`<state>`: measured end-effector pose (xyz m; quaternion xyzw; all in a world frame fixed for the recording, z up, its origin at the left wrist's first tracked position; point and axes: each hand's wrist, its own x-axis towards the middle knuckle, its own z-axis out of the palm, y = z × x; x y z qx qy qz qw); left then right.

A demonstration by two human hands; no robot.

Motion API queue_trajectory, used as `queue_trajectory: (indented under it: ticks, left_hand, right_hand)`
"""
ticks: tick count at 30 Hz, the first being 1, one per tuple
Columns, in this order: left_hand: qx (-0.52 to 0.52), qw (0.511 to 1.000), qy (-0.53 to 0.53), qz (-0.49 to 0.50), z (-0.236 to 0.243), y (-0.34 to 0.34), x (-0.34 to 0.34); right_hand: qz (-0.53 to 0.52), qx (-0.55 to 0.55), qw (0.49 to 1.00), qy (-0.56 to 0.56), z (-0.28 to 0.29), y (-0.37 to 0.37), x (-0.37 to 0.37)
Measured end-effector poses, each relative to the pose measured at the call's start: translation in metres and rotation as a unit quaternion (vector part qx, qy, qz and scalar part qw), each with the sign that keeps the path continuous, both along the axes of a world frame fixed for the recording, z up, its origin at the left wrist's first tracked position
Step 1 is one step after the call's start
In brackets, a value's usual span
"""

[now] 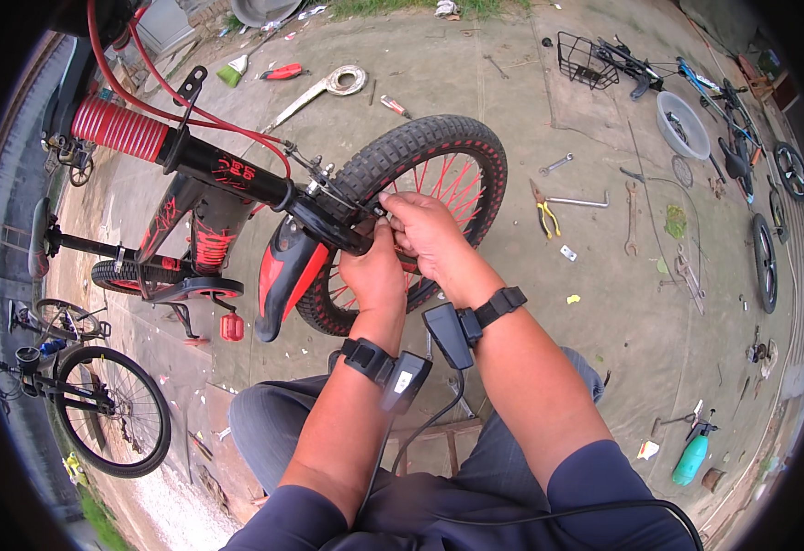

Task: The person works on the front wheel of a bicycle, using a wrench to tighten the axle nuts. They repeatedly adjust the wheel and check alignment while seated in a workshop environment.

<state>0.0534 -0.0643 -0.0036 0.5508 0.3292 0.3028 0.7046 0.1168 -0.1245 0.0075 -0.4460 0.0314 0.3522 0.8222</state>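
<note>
Left hand [374, 268] and right hand [428, 237] curl beside a knobbly black rubber tyre [393, 142]; whether fingers pinch, I cannot tell.

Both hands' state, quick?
Left hand: at the front wheel; grip can't be told.
Right hand: fingers curled near left thumb; whether it grips anything can't be told.

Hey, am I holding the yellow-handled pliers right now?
No, the yellow-handled pliers lie on the ground, right of the front wheel, apart from your left hand and right hand.
</note>
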Motion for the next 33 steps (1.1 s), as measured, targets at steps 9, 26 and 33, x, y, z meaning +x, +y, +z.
queue_trajectory:
  ticks: [9, 26, 33]
  left_hand:
    - [0.007, 1.0, 0.007, 0.007, -0.006, 0.003, -0.001]
    - [0.0, 1.0, 0.001, 0.003, -0.009, 0.003, -0.001]
    - [0.006, 1.0, -0.001, 0.0, -0.012, 0.005, 0.0]
  right_hand:
    - [-0.077, 0.067, 0.99, 0.096, 0.008, -0.029, 0.005]
    - [-0.012, 0.082, 0.995, 0.046, 0.005, -0.056, 0.002]
    - [-0.021, 0.03, 0.997, 0.068, 0.003, -0.057, -0.008]
